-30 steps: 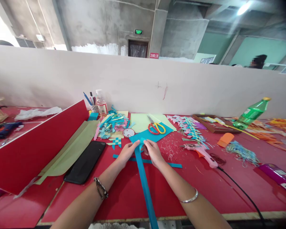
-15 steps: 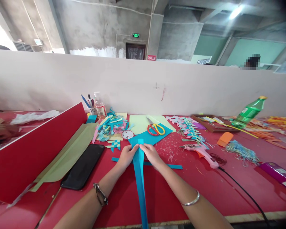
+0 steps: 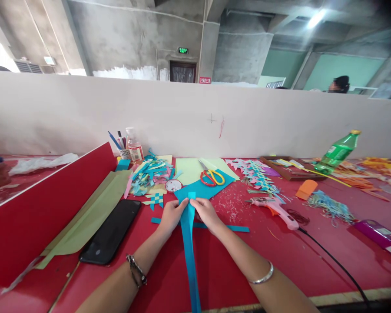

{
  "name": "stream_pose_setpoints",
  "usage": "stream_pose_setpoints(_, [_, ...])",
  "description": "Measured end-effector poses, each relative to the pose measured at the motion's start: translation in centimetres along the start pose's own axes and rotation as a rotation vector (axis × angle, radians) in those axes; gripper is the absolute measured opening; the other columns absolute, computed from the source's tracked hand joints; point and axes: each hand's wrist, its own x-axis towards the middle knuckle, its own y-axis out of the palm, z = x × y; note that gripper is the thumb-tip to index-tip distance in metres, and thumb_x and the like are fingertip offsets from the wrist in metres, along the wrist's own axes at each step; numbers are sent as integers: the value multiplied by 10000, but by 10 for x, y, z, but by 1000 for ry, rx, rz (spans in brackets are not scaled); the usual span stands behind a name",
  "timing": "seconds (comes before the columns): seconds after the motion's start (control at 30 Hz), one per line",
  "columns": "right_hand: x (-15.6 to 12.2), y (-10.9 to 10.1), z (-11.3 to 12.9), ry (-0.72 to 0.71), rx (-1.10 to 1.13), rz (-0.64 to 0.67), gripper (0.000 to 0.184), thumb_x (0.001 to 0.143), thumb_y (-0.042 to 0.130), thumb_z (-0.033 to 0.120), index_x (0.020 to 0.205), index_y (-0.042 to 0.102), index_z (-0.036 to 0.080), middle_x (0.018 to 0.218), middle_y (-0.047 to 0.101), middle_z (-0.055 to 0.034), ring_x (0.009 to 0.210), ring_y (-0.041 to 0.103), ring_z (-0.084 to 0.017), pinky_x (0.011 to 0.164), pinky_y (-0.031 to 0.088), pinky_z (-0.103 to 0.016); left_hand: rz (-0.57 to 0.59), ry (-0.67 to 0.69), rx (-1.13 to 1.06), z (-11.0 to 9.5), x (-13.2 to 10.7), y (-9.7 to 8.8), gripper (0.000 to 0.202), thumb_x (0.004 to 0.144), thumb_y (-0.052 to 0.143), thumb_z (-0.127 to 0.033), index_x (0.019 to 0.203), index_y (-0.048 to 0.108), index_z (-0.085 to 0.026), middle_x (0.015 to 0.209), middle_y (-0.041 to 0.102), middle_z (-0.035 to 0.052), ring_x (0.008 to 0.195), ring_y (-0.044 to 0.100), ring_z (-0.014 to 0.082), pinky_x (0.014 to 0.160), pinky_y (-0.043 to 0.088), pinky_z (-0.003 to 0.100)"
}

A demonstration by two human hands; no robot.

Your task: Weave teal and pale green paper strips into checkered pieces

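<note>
Between my hands a long blue paper strip (image 3: 189, 252) hangs toward the table's front edge, its top end folded over. My left hand (image 3: 173, 214) pinches the strip's left edge near the top. On the other edge my right hand (image 3: 206, 212) is closed, thumb close to the left thumb. Another blue strip (image 3: 237, 228) lies crosswise on the table, passing beneath my hands. Just beyond them is a blue paper sheet (image 3: 195, 188), with red-and-yellow-handled scissors (image 3: 212, 176) resting on it. A small woven blue-and-green paper piece (image 3: 156, 198) lies left of my left hand.
A black phone (image 3: 111, 230) and a red board (image 3: 52, 208) are on the left. Paper scraps (image 3: 153, 174) are heaped behind. Rightward lie a pink glue gun (image 3: 276, 209) with its cord, a yarn bundle (image 3: 329, 206) and a tilted green bottle (image 3: 337, 152).
The camera view has shifted slightly. Both hands keep hold of the strip in nearly the same place, and its two layers sit a little closer together below the fingers.
</note>
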Motion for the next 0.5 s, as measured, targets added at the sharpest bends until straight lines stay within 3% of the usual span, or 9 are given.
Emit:
stream_pose_setpoints(0.13, [0,1,3,20,27,-14,342,670,472,384,465,278,191,382,242,89,350,232,-48,363,162,-202,-38,-7,-8,0,1,-1,440,568,542,-549,471,467,-127,369,384,-60,341,303,45,348,195,180])
stream_pose_setpoints(0.27, [0,1,5,65,68,-30,326,677,459,397,471,313,190,362,282,87,329,249,-50,358,172,-204,-65,-16,-45,-5,0,-4,451,588,525,-552,649,588,-109,385,445,-48,365,383,77,379,265,189])
stream_pose_setpoints(0.4, [-1,0,6,21,128,-105,352,667,484,430,492,290,195,380,276,88,344,253,-53,368,180,-204,22,-14,-55,-11,-5,-2,423,627,504,-533,638,580,-117,463,519,-26,446,453,92,465,340,196])
stream_pose_setpoints(0.5, [-1,-2,6,-15,124,-144,362,679,472,452,504,281,199,396,263,82,370,259,-64,382,189,-208,105,8,-17,-9,-7,1,411,604,531,-528,575,544,-119,456,504,-32,422,417,80,431,314,191])
